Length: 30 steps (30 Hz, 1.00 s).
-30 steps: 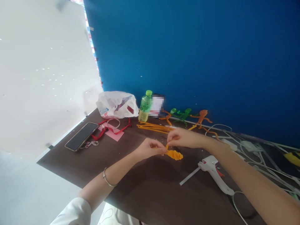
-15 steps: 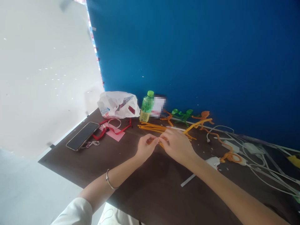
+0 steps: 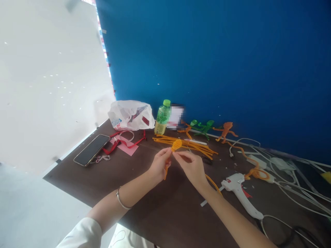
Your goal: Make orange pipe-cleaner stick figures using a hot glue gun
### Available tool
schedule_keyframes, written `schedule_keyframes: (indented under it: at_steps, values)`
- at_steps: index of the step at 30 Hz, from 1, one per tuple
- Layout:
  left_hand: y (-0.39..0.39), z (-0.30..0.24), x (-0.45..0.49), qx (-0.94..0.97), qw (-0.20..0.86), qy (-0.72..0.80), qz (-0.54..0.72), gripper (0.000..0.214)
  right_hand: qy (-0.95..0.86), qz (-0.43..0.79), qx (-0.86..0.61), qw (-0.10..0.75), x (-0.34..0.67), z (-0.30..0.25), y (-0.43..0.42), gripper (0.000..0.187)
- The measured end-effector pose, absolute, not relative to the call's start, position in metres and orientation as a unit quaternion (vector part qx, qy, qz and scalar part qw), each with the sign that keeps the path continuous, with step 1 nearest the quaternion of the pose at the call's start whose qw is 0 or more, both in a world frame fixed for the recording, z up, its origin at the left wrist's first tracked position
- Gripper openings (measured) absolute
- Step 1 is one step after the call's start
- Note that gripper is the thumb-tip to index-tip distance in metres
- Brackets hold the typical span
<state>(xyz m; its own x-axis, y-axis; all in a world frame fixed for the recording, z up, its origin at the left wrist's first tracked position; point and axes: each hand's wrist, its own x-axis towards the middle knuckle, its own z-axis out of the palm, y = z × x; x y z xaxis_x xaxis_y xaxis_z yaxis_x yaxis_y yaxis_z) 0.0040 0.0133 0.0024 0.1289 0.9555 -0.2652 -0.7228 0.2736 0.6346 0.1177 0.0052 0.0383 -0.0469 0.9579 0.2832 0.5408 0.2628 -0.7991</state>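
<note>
Between my hands stands a coiled orange pipe-cleaner piece [image 3: 177, 145] with a rounded, wound head. My left hand [image 3: 160, 164] is closed around its lower part, and a bent orange end pokes out below the fingers. Thumb and fingertips of my right hand [image 3: 190, 167] pinch together just under the wound head, at the same piece. A loose orange strand [image 3: 213, 183] shows beyond my right wrist; where it joins is hidden by the hand. Just behind lies a bundle of straight orange pipe cleaners [image 3: 199, 148], with a white pen [image 3: 198, 141] across it.
A white glue gun [image 3: 240, 194] lies at the right, near white cables [image 3: 284, 172]. Pipe-cleaner figures, one orange [image 3: 227, 131] and one green [image 3: 207, 128], stand at the blue wall. A bottle [image 3: 162, 117], a plastic bag [image 3: 130, 115] and a phone [image 3: 92, 150] are further left.
My right hand has moved down and turned, bringing the wound orange head into view above my left hand. The long orange strand swung from upper right to below the right hand.
</note>
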Motion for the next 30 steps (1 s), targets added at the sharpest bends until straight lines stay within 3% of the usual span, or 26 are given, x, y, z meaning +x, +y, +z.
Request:
schedule_keyframes:
  at_steps: [6, 11, 15, 21, 30]
  values:
    - [0.013, 0.001, 0.003, 0.176, 0.771, 0.287, 0.54, 0.026, -0.686, 0.306, -0.549, 0.366, 0.12, 0.041, 0.01, 0.019]
    - [0.015, -0.007, 0.005, 0.237, 0.72, 0.322, 0.567, 0.03, -0.734, 0.21, -0.567, 0.311, 0.126, 0.043, 0.013, 0.017]
    - [0.017, -0.01, 0.005, 0.307, 0.624, 0.403, 0.596, 0.033, -0.739, 0.153, -0.54, 0.372, 0.122, 0.038, 0.01, 0.019]
    - [0.017, -0.004, 0.005, 0.319, 0.643, 0.37, 0.59, 0.034, -0.696, 0.243, -0.526, 0.424, 0.124, 0.026, 0.01, 0.015]
    - [0.021, -0.017, 0.008, 0.38, 0.599, 0.379, 0.595, 0.025, -0.764, 0.113, -0.548, 0.322, 0.126, 0.022, 0.004, 0.018]
